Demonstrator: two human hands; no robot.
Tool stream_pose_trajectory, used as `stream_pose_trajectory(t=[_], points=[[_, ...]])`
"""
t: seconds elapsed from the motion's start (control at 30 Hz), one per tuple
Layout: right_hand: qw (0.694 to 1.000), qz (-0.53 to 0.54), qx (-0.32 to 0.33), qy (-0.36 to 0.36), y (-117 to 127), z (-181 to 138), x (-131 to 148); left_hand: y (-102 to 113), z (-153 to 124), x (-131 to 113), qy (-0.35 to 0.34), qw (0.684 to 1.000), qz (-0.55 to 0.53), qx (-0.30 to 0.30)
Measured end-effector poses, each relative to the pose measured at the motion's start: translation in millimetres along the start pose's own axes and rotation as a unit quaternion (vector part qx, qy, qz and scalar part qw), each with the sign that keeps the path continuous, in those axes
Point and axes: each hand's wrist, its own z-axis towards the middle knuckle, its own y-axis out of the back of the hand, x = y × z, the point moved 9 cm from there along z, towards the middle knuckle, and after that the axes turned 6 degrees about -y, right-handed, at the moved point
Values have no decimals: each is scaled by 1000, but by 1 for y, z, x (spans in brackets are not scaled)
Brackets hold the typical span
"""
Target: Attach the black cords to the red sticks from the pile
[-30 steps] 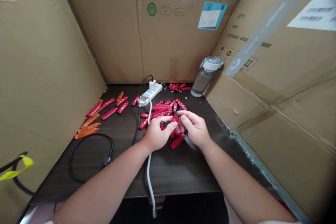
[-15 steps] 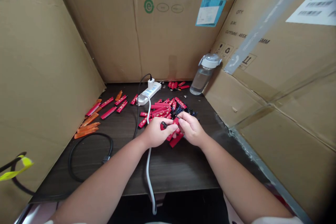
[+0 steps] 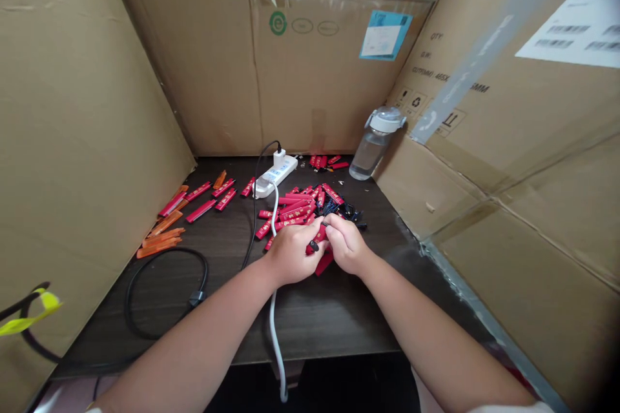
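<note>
My left hand (image 3: 293, 255) is closed around a small red printed piece (image 3: 318, 239) with a black end (image 3: 312, 246) sticking out by the thumb. My right hand (image 3: 347, 245) meets it from the other side, its thumb and fingers pinched at the far end of the same piece. What lies between the right fingertips is mostly hidden. Under the hands a further red piece (image 3: 324, 263) shows. Just beyond lies a pile of flat red pieces with gold print (image 3: 295, 206), beside a tangle of thin dark wires (image 3: 332, 206).
A white power strip (image 3: 276, 175) with a plugged-in adapter stands behind the pile; its white cord (image 3: 276, 342) runs toward me. Orange strips (image 3: 162, 239) and more red pieces (image 3: 201, 210) lie left, near a looped black cable (image 3: 128, 297). A water bottle (image 3: 371, 148) leans by the cardboard wall (image 3: 194, 58).
Both hands have drawn closer together around the red piece, and the left hand has turned so its black end points toward me. The view has tilted slightly.
</note>
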Motion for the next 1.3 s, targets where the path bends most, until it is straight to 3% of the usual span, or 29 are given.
stream_pose_trajectory(t=[0.17,0.3,0.43,0.53,0.7,0.83,0.9,0.97,1.07,1.13,1.3], points=[[999,-6,-42,3,1,-2,1,-3,-2,-5,-18,1000,-15,-11],[994,-19,-100,-37,7,1,-8,-6,-1,-4,16,1000,-13,-15],[984,-54,-140,-94,18,12,-24,-7,1,7,103,994,-31,-14],[982,-96,-112,-121,20,22,-35,-8,1,22,189,973,-129,-13],[975,-143,-55,-160,17,23,-51,-17,-1,34,274,887,-373,-13],[976,-123,-62,-170,22,18,-50,-30,-11,38,346,788,-509,-5],[982,-29,-43,-184,19,15,-47,-38,-15,34,364,738,-567,15],[970,131,29,-205,5,11,-43,-41,-16,29,361,713,-600,30],[926,293,115,-211,-14,3,-29,-43,-16,26,349,716,-603,44],[919,320,97,-209,-13,2,-25,-42,-14,25,333,742,-579,54],[901,375,15,-216,-3,2,-27,-27,-3,16,245,849,-462,76]])
